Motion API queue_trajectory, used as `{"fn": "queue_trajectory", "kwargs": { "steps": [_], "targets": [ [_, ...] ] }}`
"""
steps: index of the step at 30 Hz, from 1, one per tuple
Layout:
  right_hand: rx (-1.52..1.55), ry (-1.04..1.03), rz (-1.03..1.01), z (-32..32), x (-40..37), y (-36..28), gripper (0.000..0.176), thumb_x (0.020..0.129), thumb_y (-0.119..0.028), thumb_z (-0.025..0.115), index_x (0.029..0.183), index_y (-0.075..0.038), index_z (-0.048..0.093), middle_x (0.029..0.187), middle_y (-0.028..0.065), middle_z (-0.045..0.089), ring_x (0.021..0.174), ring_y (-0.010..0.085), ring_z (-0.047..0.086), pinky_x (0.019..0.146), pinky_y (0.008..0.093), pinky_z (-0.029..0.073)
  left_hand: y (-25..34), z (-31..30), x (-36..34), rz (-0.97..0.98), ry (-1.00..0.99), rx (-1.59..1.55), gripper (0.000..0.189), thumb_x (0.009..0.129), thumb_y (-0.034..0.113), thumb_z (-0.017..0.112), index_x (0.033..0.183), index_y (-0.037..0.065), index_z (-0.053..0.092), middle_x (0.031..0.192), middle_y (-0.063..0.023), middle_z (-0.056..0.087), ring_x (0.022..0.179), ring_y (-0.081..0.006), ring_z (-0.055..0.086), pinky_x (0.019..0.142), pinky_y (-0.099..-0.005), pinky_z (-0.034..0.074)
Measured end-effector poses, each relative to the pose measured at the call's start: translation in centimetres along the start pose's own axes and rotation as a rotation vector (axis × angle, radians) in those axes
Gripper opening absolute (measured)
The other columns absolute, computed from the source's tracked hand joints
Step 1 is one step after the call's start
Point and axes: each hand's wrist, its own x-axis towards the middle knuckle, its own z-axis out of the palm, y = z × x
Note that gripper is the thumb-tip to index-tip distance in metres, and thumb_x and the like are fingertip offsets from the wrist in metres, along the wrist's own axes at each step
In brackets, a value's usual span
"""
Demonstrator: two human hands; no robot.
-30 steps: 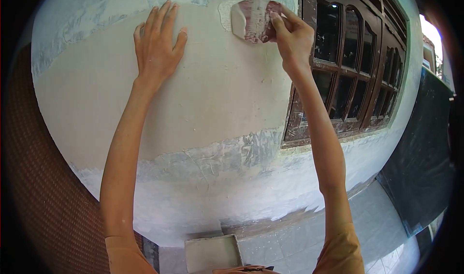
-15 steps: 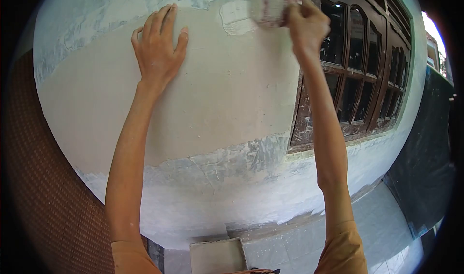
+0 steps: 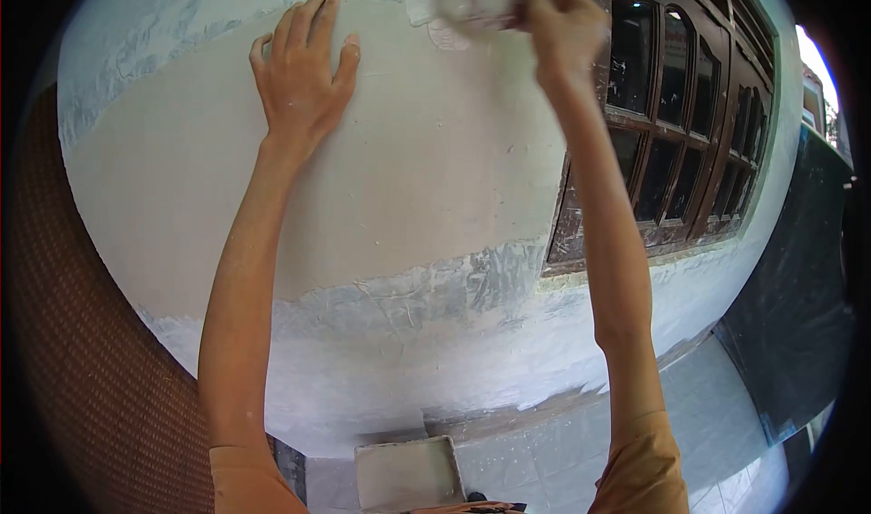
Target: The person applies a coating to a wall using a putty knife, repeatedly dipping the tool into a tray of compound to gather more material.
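Observation:
My left hand (image 3: 304,74) lies on the plastered wall (image 3: 408,169) at the upper left, its fingers spread and nothing in it. Up at the top, my right hand (image 3: 564,29) grips a flat, pale tool (image 3: 481,1), blurred by motion, against the wall beside the window. A small raised patch of filler (image 3: 447,35) shows just below and left of the tool. Smooth beige plaster covers the middle of the wall, with rougher blue-white areas above and below it.
A brown wooden window (image 3: 680,124) with dark panes is on the right. Low down stands a shallow tray (image 3: 408,474) on the tiled floor. Woven matting (image 3: 91,332) runs along the left, and a dark panel (image 3: 789,287) leans at the far right.
My right hand and the blurred tool have moved a little left and up. More of the filler patch beneath the tool looks flattened. My left hand stays spread on the wall.

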Motion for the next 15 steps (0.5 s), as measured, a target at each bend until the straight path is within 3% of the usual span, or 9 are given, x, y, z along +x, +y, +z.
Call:
{"fn": "queue_trajectory", "kwargs": {
  "steps": [2, 4, 6, 8, 11, 12, 15],
  "targets": [
    [-0.227, -0.121, 0.058, 1.2, -1.4, 0.2, 0.036, 0.088, -0.005, 0.062, 0.122, 0.009, 0.06, 0.069, 0.0006, 0.06, 0.056, 0.0061, 0.049, 0.05, 0.0241, 0.042, -0.2, -0.1, -0.1, 0.008, 0.0, 0.016, 0.05, 0.093, 0.031, 0.052, 0.14, 0.018, 0.048, 0.14, 0.0012, 0.049, 0.13, -0.018, 0.043, 0.107, -0.0436, 0.024],
    [-0.286, -0.06, -0.001, -0.4, -0.9, 0.9, 0.037, 0.087, -0.005, 0.062, 0.121, 0.01, 0.06, 0.069, 0.0001, 0.06, 0.058, 0.0064, 0.049, 0.051, 0.0246, 0.041, -0.2, 0.1, -0.2, 0.005, -0.006, 0.027, 0.05, 0.093, 0.031, 0.051, 0.141, 0.019, 0.048, 0.141, 0.0016, 0.049, 0.131, -0.0178, 0.042, 0.107, -0.0445, 0.023],
    [-0.298, 0.091, -0.117, -3.9, 0.6, 1.6, 0.026, 0.089, -0.003, 0.061, 0.113, -0.003, 0.07, 0.081, 0.0073, 0.071, 0.062, 0.0084, 0.062, 0.057, 0.0236, 0.054, -0.3, 0.2, -0.3, -0.005, -0.009, 0.046, 0.05, 0.093, 0.03, 0.051, 0.141, 0.019, 0.047, 0.141, 0.0019, 0.048, 0.131, -0.0177, 0.042, 0.107, -0.0454, 0.023],
    [-0.156, 0.182, -0.125, -5.4, 0.8, 1.0, 0.027, 0.089, -0.002, 0.062, 0.115, 0.002, 0.067, 0.091, 0.0091, 0.071, 0.068, 0.0112, 0.065, 0.059, 0.0253, 0.057, -0.1, 0.3, -0.3, -0.005, -0.008, 0.006, 0.051, 0.093, 0.029, 0.05, 0.143, 0.019, 0.044, 0.142, 0.0021, 0.047, 0.132, -0.0176, 0.04, 0.106, -0.0478, 0.022],
    [-0.066, -0.004, -0.103, -3.6, -0.8, 2.6, 0.028, 0.088, -0.003, 0.063, 0.116, -0.002, 0.068, 0.089, 0.0069, 0.07, 0.071, 0.0082, 0.063, 0.062, 0.0241, 0.055, -0.3, 0.3, -0.3, -0.006, -0.034, 0.017, 0.053, 0.093, 0.028, 0.048, 0.145, 0.019, 0.042, 0.143, 0.0019, 0.046, 0.133, -0.0177, 0.039, 0.106, -0.0503, 0.021],
    [-0.242, -0.062, -0.054, -2.5, -2.0, 2.8, 0.029, 0.088, -0.004, 0.064, 0.118, -0.004, 0.067, 0.086, 0.0052, 0.07, 0.071, 0.0064, 0.061, 0.061, 0.0231, 0.054, -0.3, 0.1, -0.4, -0.005, -0.04, 0.011, 0.053, 0.093, 0.028, 0.048, 0.145, 0.019, 0.042, 0.143, 0.0019, 0.046, 0.133, -0.0177, 0.039, 0.106, -0.0503, 0.021],
    [-0.288, -0.034, -0.046, -2.8, -3.0, 2.4, 0.03, 0.089, -0.007, 0.065, 0.119, -0.002, 0.066, 0.085, 0.0053, 0.07, 0.068, 0.0069, 0.061, 0.059, 0.0232, 0.053, -0.7, -0.2, -0.2, 0.016, -0.076, 0.038, 0.053, 0.093, 0.029, 0.048, 0.145, 0.02, 0.042, 0.143, 0.0017, 0.046, 0.133, -0.0182, 0.039, 0.105, -0.0509, 0.02]
  ]
}}
